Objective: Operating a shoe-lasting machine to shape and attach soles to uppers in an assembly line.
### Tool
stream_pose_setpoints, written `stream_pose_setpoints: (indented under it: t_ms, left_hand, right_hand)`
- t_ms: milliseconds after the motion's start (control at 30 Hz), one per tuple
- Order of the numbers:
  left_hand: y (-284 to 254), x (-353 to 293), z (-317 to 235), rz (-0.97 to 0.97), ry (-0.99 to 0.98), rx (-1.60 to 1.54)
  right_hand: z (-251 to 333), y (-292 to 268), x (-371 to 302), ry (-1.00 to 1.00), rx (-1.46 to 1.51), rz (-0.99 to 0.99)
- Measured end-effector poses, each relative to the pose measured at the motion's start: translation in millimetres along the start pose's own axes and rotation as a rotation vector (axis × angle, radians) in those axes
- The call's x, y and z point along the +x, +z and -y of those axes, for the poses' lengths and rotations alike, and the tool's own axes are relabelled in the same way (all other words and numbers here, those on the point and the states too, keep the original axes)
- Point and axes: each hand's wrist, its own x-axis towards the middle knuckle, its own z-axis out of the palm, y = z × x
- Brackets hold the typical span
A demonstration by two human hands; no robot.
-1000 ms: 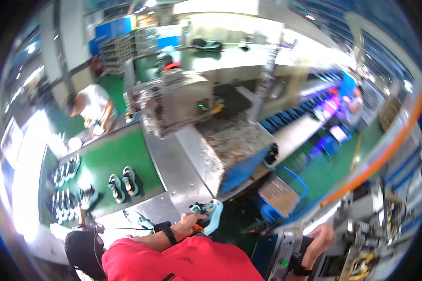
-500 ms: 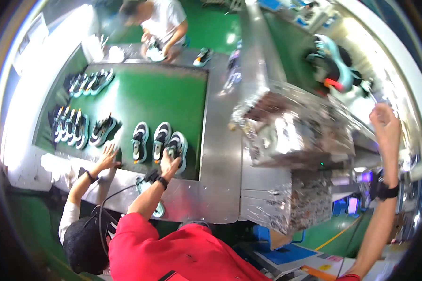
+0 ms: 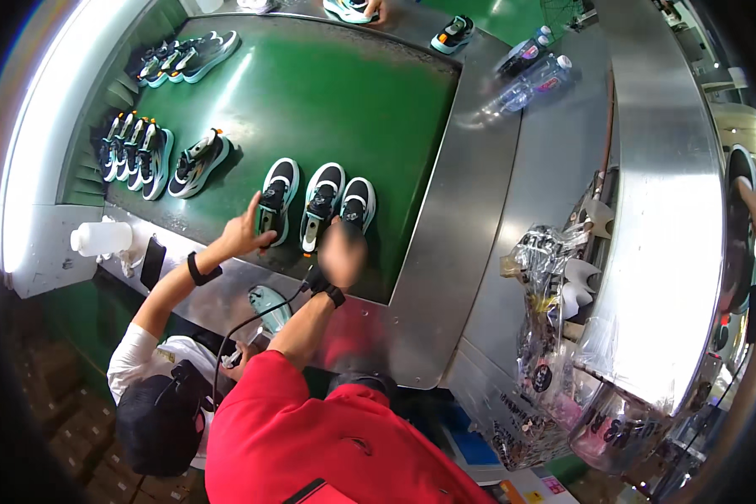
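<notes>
My left hand (image 3: 342, 254) is smeared by motion, over the heel end of the rightmost sneaker (image 3: 359, 200) on the green belt (image 3: 328, 92); whether its fingers grip the shoe cannot be made out. Two more black-and-white sneakers stand beside it, a middle sneaker (image 3: 323, 195) and a left sneaker (image 3: 280, 189). At the far right rim, my right hand (image 3: 751, 204) is closed around a dark sneaker with a pale sole (image 3: 738, 164), strongly bent by the lens and partly cut off. A co-worker's hand (image 3: 248, 233) reaches to the heel of the left sneaker.
Several sneakers (image 3: 147, 160) line the belt's left side, with more sneakers (image 3: 197, 57) behind. Bottles (image 3: 533, 80) lie on the metal ledge. Plastic-wrapped parts (image 3: 546, 260) sit beside the white surface (image 3: 659, 277) at right. The co-worker's capped head (image 3: 160, 424) is close on my left.
The view has swung toward the right. My left hand has drawn back toward the shoe's heel. My right hand, earlier raised and pinched, is now on a sneaker. The co-worker's hand moved right.
</notes>
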Motion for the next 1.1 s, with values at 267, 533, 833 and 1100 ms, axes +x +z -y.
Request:
stream_pose_setpoints:
  t_ms: [267, 533, 833, 1100]
  left_hand:
    - [25, 161, -80, -0.110, 0.178, -0.142]
    - [54, 85, -127, 0.608, 0.880, 0.068]
    - [-98, -318, -208, 2.279, 0.133, -0.724]
    - [-71, -535, -260, 2.672, 0.177, -0.706]
  right_hand:
    - [-18, 47, -72, -0.410, 0.206, -0.415]
    - [-108, -18, -199, -0.276, 0.122, -1.110]
    - [-134, 39, -463, -0.001, 1.153, -1.026]
    - [-168, 163, -683, 0.647, 1.570, -1.009]
